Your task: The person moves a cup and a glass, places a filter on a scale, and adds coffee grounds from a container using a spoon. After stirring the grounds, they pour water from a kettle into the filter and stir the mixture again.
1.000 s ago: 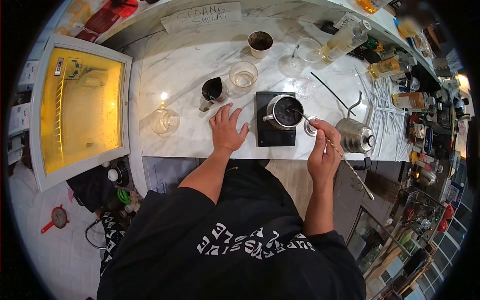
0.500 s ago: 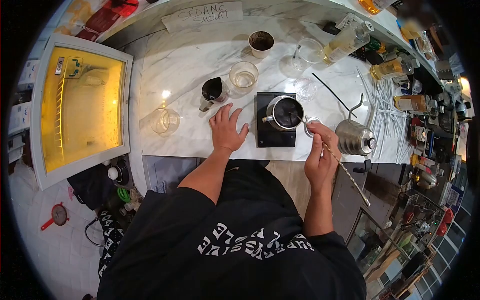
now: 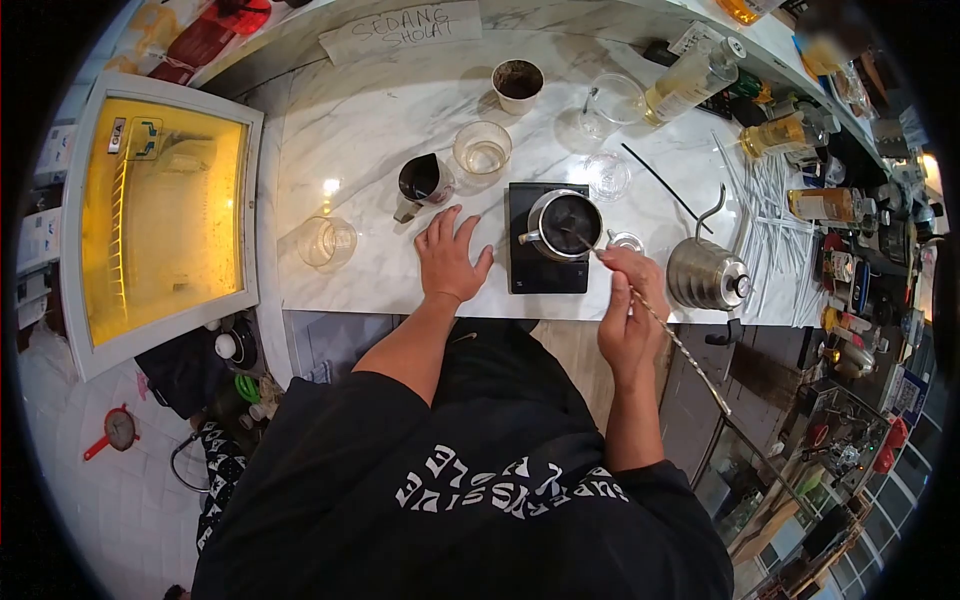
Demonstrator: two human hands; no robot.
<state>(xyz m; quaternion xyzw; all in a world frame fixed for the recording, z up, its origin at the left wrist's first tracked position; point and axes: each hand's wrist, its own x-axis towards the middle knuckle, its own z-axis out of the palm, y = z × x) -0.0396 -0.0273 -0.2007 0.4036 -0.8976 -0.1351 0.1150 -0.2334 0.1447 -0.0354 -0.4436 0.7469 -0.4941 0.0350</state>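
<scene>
My right hand point(image 3: 634, 305) pinches a long twisted-handle bar spoon point(image 3: 690, 367), its lower end dipping into dark liquid in a metal cup point(image 3: 530, 238). That cup stands on a flat black scale point(image 3: 548, 279). My left hand point(image 3: 450, 258) lies on the counter with fingers spread, holding nothing. Just beyond its fingertips is a small metal pitcher point(image 3: 436, 184) with dark contents. A clear glass point(image 3: 483, 150) sits behind the pitcher, and another glass point(image 3: 327, 243) stands to the left. Farther back is a paper cup point(image 3: 518, 86) with dark residue inside.
A gooseneck kettle point(image 3: 700, 275) stands at the right, near a pile of white straws point(image 3: 785, 240) and a black straw point(image 3: 665, 186). Bottles point(image 3: 695, 82) line the right side. At the left is a yellow-lit fridge point(image 3: 170, 200). A handwritten paper sign point(image 3: 400, 33) lies at the back.
My right hand has shifted slightly left with the bar spoon, and the spoon's angle in the cup has changed a little. My left hand stays on the counter.
</scene>
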